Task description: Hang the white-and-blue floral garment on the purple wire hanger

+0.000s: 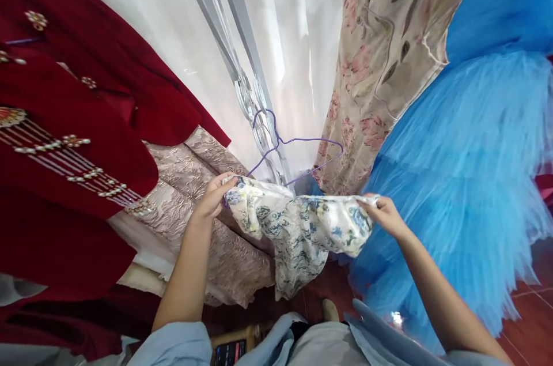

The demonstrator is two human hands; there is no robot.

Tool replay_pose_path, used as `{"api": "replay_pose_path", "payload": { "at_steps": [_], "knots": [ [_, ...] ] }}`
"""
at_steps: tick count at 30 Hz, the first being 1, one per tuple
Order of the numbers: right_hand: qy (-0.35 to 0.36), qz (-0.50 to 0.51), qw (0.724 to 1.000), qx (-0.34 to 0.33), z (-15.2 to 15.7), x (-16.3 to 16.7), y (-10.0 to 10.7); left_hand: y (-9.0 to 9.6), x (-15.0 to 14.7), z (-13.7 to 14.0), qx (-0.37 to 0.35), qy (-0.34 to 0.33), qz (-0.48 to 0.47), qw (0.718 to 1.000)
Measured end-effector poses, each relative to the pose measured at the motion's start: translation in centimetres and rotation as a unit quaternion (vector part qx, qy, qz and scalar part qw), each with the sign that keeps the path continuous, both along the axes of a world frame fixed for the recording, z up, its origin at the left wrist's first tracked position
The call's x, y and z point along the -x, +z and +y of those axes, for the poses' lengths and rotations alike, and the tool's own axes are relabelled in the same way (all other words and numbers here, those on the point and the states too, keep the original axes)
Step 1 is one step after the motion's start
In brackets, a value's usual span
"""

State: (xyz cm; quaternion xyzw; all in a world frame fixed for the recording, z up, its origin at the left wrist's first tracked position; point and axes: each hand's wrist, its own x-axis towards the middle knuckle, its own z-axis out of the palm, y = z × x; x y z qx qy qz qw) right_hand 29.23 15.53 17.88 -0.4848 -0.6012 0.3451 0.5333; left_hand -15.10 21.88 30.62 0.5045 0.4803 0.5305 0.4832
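A white garment with a blue and yellow floral print (298, 227) is stretched between my two hands in the middle of the head view. My left hand (216, 194) is closed on its upper left corner. At the opposite upper corner, my right hand (386, 213) pinches the edge. The lower part of the garment hangs down in folds. Just behind it, a purple wire hanger (311, 140) hangs by its hook from a grey metal stand (242, 37). The hanger's lower left end is hidden behind the garment and my left hand.
On the left hang a dark red beaded jacket (99, 72) and a pink brocade skirt (181, 181). To the right are a beige floral dress (367, 66) and a wide blue tulle gown (458, 153). A white curtain (298, 26) covers the back. Reddish tiles (533, 308) form the floor.
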Motion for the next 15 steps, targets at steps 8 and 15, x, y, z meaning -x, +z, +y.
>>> {"api": "replay_pose_path", "payload": {
  "at_steps": [8, 15],
  "knots": [
    [-0.094, 0.044, 0.990, -0.092, 13.2, 3.4, 7.0, 0.3, 2.0, 0.2, -0.160, 0.050, 0.152, 0.974],
    [0.152, 0.189, 0.963, 0.114, 14.1, 3.8, 6.3, -2.6, 2.6, -0.5, -0.329, 0.276, 0.172, 0.887]
  ]
}}
